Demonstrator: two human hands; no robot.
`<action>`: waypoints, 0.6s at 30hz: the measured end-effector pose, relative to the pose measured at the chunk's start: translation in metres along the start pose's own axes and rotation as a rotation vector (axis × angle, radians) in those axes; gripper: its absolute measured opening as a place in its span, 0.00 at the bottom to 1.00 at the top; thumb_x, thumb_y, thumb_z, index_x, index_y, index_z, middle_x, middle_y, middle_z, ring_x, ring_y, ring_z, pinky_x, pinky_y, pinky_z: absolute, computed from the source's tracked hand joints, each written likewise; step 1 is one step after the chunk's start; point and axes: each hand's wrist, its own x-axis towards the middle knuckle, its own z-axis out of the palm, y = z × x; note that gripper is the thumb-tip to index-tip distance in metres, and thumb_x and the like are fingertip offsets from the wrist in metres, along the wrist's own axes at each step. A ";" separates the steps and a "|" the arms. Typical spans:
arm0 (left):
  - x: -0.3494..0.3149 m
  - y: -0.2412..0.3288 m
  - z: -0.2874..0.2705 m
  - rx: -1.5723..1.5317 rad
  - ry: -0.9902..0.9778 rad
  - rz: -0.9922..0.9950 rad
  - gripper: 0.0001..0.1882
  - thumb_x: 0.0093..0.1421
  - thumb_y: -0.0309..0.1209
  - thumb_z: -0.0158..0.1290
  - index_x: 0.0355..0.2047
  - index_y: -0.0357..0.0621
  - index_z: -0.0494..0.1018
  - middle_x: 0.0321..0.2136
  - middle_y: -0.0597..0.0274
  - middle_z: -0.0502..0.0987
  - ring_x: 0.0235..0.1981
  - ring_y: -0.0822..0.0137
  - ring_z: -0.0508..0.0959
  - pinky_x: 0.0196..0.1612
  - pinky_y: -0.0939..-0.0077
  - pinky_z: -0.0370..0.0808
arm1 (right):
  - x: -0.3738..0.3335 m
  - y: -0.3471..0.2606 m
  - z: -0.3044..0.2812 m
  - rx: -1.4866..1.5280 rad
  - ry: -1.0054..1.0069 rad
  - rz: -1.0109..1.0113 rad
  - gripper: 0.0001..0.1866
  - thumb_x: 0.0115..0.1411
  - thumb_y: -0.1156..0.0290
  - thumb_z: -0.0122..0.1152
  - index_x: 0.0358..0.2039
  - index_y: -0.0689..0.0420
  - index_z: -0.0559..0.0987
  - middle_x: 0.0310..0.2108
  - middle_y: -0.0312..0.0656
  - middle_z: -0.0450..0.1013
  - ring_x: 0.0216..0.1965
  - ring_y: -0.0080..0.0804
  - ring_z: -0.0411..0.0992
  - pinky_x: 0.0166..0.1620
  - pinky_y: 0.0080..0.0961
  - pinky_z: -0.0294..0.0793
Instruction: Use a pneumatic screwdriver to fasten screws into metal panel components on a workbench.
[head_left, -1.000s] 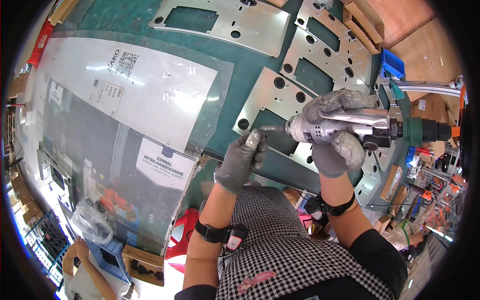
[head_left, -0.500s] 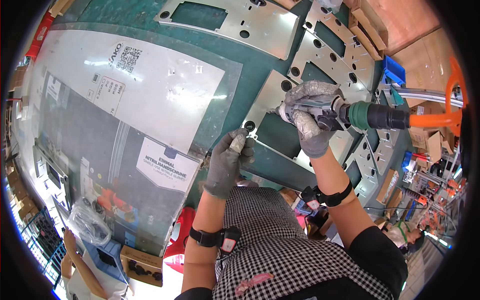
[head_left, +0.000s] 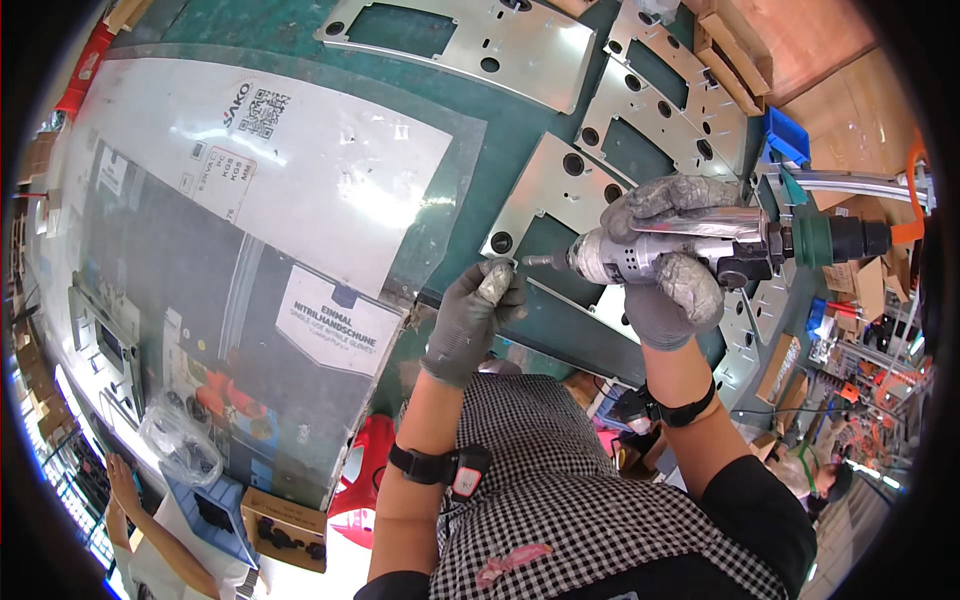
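My right hand [head_left: 672, 262], in a worn grey glove, is wrapped round a silver air screwdriver [head_left: 622, 257]. The tool lies level, its bit pointing left at the near left corner of a metal plate [head_left: 545, 195] with a large cut-out and black round inserts. My left hand [head_left: 472, 315], gloved too, is closed in a pinch just below that corner, right beside the bit tip. What its fingers hold, if anything, is too small to make out. An orange hose [head_left: 908, 232] runs off the screwdriver's back end.
More metal plates [head_left: 520, 50] lie on the green table at the back and right. A clear sheet over printed card [head_left: 330, 150] covers the left. Beyond stand a blue bin [head_left: 787, 137] and cardboard boxes [head_left: 735, 65]. Another person's arms [head_left: 150, 515] show at lower left.
My right hand has drawn the screwdriver to the right and levelled it, with its bit now beside my left fingers. My left hand has shifted slightly right.
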 end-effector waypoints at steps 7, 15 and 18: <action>-0.009 -0.008 0.007 -0.034 0.013 0.086 0.13 0.60 0.34 0.50 0.40 0.39 0.67 0.29 0.65 0.68 0.27 0.76 0.66 0.28 0.85 0.67 | -0.013 0.000 0.008 -0.017 -0.086 0.010 0.28 0.40 0.70 0.56 0.45 0.61 0.65 0.36 0.48 0.66 0.34 0.39 0.66 0.33 0.36 0.70; -0.014 -0.017 0.004 -0.186 -0.012 0.028 0.17 0.58 0.37 0.52 0.43 0.39 0.67 0.28 0.68 0.68 0.23 0.78 0.66 0.24 0.86 0.66 | -0.021 -0.005 0.017 -0.064 -0.200 0.027 0.27 0.41 0.71 0.57 0.45 0.60 0.66 0.35 0.47 0.67 0.33 0.40 0.68 0.31 0.37 0.72; -0.018 -0.018 0.005 -0.227 -0.030 -0.037 0.18 0.58 0.40 0.52 0.40 0.40 0.67 0.27 0.68 0.67 0.22 0.78 0.64 0.21 0.86 0.64 | -0.021 -0.006 0.021 -0.080 -0.247 0.036 0.27 0.41 0.72 0.57 0.45 0.59 0.66 0.35 0.47 0.67 0.32 0.41 0.68 0.31 0.38 0.73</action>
